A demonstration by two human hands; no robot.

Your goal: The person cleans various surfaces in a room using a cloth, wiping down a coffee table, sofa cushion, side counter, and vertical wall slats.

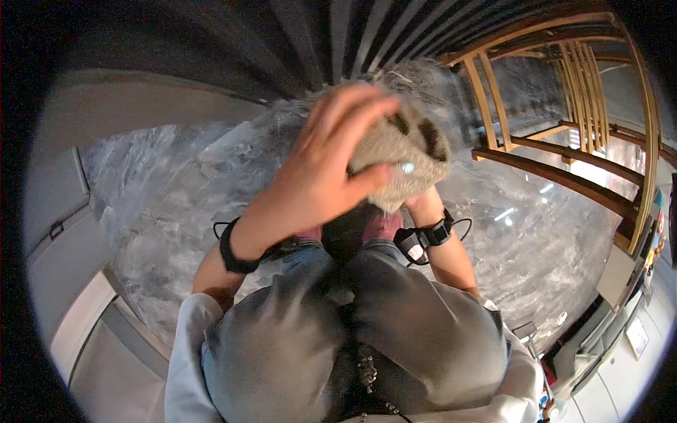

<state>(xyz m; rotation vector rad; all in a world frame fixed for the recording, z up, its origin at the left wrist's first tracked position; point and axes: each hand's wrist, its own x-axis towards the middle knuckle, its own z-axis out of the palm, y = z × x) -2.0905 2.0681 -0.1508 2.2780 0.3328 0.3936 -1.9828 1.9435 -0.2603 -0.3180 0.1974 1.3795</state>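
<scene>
A grey-beige, coarse-textured fabric piece (402, 151) with dark patches or openings near its top is held up in front of my knees; its exact kind is not clear. My left hand (328, 155) is over its left side, blurred by motion, with fingers spread and the thumb lying across its front. From below and behind, my right hand (423, 204) supports it, with most of the fingers hidden by the fabric. Each wrist wears a black band, and a small device is strapped at the right one.
To the right stands a wooden slatted frame (564, 166). The floor (190, 183) is grey and marbled. Dark ribbed material (310, 42) spans the top. Grey panels (60, 204) line the left side. My denim-covered knees (282, 324) are below the hands.
</scene>
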